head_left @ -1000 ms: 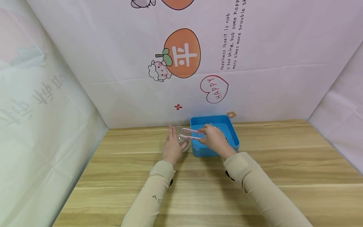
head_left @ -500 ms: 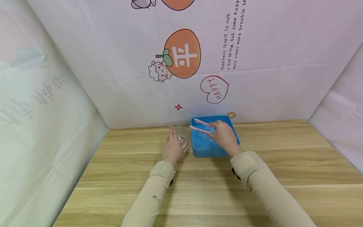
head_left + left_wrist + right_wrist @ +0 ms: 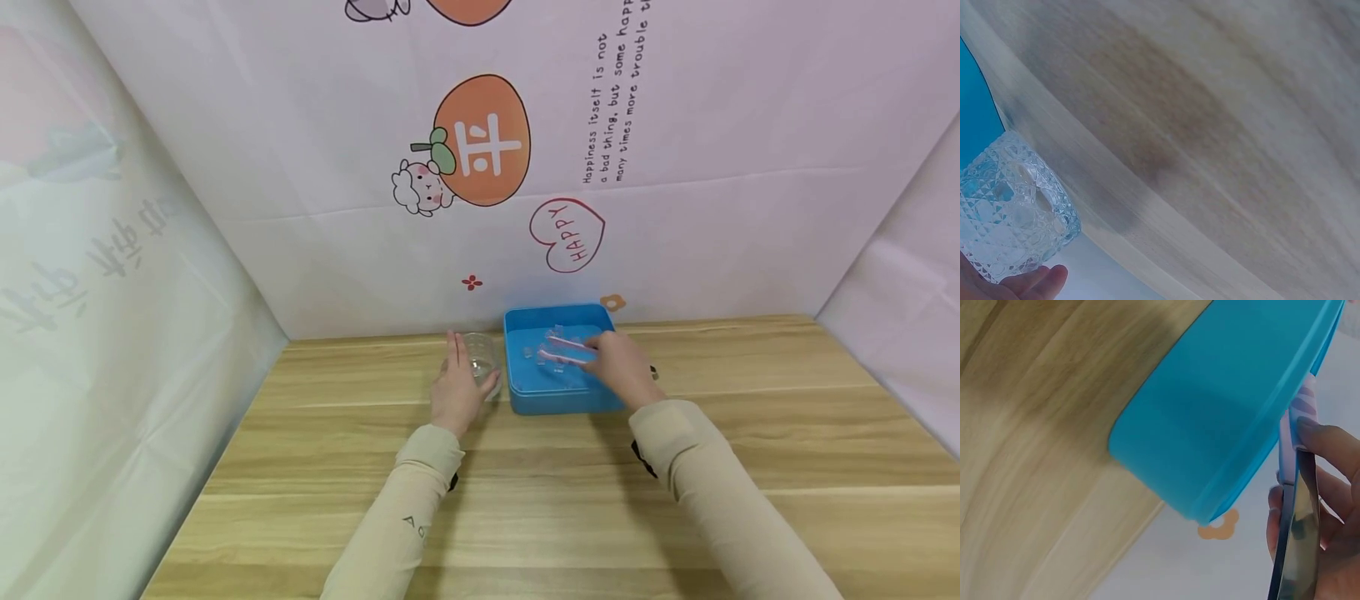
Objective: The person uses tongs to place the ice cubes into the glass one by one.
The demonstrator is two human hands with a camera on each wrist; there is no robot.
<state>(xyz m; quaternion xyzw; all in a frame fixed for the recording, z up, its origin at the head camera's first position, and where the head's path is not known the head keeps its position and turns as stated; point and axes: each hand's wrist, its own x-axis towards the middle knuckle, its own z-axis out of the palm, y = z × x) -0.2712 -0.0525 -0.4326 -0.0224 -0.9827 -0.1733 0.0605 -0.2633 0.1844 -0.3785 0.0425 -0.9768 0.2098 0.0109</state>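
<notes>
My left hand (image 3: 456,392) holds a clear glass (image 3: 483,354) upright on the table, with fingers along its left side and thumb at its near right. In the left wrist view the glass (image 3: 1016,212) shows a diamond-cut pattern, and fingertips lie against it. My right hand (image 3: 624,367) grips tongs (image 3: 567,361) with pink-and-white striped arms. Their tips are spread and point left, down among small clear cubes (image 3: 528,353) in the blue box (image 3: 558,403). In the right wrist view the metal back end of the tongs (image 3: 1302,537) sticks out past the hand.
The box stands just right of the glass, close to the printed white wall sheet (image 3: 345,267). A wood-grain table (image 3: 510,517) stretches toward me and to both sides. Another white sheet (image 3: 135,350) hangs along the left edge.
My right hand has moved right with the tongs, from over the glass back to the box, and the tips have lowered among the cubes. The left hand and glass have stayed put.
</notes>
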